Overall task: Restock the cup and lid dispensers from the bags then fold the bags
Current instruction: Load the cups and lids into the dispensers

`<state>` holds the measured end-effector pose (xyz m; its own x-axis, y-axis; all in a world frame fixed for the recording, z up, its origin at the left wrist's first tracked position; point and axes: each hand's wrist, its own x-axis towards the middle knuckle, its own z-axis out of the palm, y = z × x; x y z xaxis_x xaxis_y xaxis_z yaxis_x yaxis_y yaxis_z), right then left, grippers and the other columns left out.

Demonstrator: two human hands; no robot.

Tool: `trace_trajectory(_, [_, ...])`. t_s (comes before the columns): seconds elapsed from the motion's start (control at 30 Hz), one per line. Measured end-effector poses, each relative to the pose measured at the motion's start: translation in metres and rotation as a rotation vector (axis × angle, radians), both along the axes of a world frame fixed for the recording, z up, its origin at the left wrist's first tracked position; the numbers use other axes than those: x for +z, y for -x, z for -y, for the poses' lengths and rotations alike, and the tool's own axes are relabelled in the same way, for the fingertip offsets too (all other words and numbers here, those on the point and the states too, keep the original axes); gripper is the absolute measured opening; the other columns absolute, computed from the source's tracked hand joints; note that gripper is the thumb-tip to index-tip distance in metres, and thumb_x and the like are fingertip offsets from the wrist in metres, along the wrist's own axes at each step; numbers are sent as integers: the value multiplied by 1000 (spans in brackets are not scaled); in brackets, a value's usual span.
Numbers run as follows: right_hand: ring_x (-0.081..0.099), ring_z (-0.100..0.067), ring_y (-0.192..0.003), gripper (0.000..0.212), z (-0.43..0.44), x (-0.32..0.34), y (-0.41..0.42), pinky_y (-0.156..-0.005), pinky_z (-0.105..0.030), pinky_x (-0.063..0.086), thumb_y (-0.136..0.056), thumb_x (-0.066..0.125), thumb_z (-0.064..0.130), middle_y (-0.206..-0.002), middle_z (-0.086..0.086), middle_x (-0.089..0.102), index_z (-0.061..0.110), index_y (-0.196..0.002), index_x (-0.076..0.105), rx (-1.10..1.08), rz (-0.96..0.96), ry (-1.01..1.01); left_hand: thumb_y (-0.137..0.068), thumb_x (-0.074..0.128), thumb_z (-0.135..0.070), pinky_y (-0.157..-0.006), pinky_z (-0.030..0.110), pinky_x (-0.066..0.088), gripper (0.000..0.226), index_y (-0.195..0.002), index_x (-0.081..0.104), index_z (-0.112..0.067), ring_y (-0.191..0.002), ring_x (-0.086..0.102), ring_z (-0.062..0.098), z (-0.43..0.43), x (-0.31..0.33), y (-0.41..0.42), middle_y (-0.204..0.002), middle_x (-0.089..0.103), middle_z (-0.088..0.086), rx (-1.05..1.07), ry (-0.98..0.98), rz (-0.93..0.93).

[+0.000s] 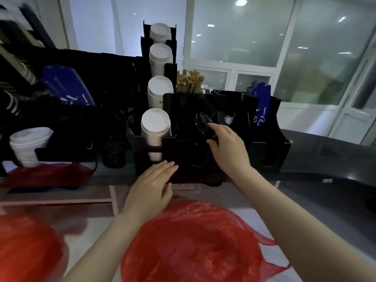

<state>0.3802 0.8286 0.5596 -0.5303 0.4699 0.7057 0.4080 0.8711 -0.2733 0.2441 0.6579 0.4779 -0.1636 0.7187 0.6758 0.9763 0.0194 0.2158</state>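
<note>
At the far side I see large frosted glass panels (305, 58) in pale frames, with small spots of light on them. A round ceiling lamp (241, 2) shines at the top. On the right, a dark curved countertop (325, 151) catches a little light.

We note: the black dispenser rack (223, 101) walls off the counter's far side, and white cup stacks (155, 127) fill its left column. The right hand (227, 147), gripping dark lids (201, 121), occupies the middle slot. The left hand (152, 186) rests at the rack's base. A red bag (191, 241) covers the near counter between the forearms. Right of the rack, the dark counter (325, 155) offers passage.
</note>
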Motion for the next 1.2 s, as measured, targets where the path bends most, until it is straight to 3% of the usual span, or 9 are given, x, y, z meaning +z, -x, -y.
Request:
trace_trajectory(0.2, [53, -27, -106, 39, -19, -8, 35, -82, -32, 45, -89, 61, 15, -116, -9, 57, 10, -127, 53, -66, 255, -136, -84, 61, -7, -110, 38, 23, 46, -130, 57, -11, -127, 40, 10, 9, -3, 2, -134, 56, 3, 109, 16, 1])
trace_trajectory(0.27, [54, -27, -103, 34, -26, -15, 37, -93, -35, 42, -87, 60, 11, -112, -9, 58, 10, -122, 57, -109, 345, -218, -85, 57, -10, -109, 38, 26, 44, -130, 57, -11, -127, 43, 13, 12, -4, 3, -133, 57, 3, 139, 20, 9])
trace_trajectory(0.37, [52, -26, -110, 37, -30, -26, 36, -112, -47, 23, -88, 59, 15, -113, -5, 58, 16, -125, 57, -138, 438, -287, -86, 60, -7, -110, 33, 28, 45, -131, 56, -12, -129, 44, 15, 13, -5, 2, -134, 55, 1, 155, 31, 27])
trace_trajectory(0.57, [46, -26, -117, 38, -30, -32, 31, -113, -57, 10, -89, 56, 17, -114, -3, 57, 18, -127, 55, -156, 518, -348, -87, 60, -8, -111, 29, 22, 45, -132, 55, -14, -128, 34, 5, 8, -5, -1, -137, 53, 0, 141, 34, 35])
trace_trajectory(0.73, [42, -28, -120, 38, -28, -35, 29, -113, -59, 5, -91, 53, 19, -120, -1, 55, 19, -129, 54, -165, 571, -360, -85, 62, -7, -110, 30, 25, 46, -130, 57, -15, -129, 43, 12, 4, -7, -3, -135, 55, 0, 143, 51, 39])
trace_trajectory(0.97, [39, -29, -119, 42, -22, -32, 24, -109, -65, 1, -87, 58, 31, -114, 3, 58, 21, -127, 56, -144, 634, -369, -85, 61, -7, -110, 27, 23, 48, -132, 56, -16, -131, 38, 9, 9, -10, -1, -137, 53, -1, 139, 54, 63])
trace_trajectory(1.1, [19, -35, -140, 60, -12, -37, 18, -109, -65, -5, -89, 54, 34, -138, -3, 48, 15, -144, 38, -180, 622, -349, -85, 61, -7, -112, 28, 20, 49, -133, 54, -16, -130, 32, 4, 15, -7, 2, -138, 52, -1, 132, 49, 48])
trace_trajectory(1.13, [16, -35, -143, 63, -7, -39, 16, -109, -65, -5, -89, 55, 33, -142, -5, 45, 12, -144, 37, -184, 598, -350, -85, 60, -8, -112, 28, 19, 50, -134, 53, -16, -130, 30, 3, 17, -7, 4, -139, 51, -1, 136, 50, 38])
trace_trajectory(1.2, [30, -35, -139, 57, 7, -46, 12, -111, -63, 10, -84, 63, 28, -136, -9, 54, 7, -136, 50, -157, 478, -383, -85, 61, -8, -113, 28, 19, 52, -136, 51, -16, -132, 29, 4, 24, -8, 11, -140, 49, -2, 148, 50, 21])
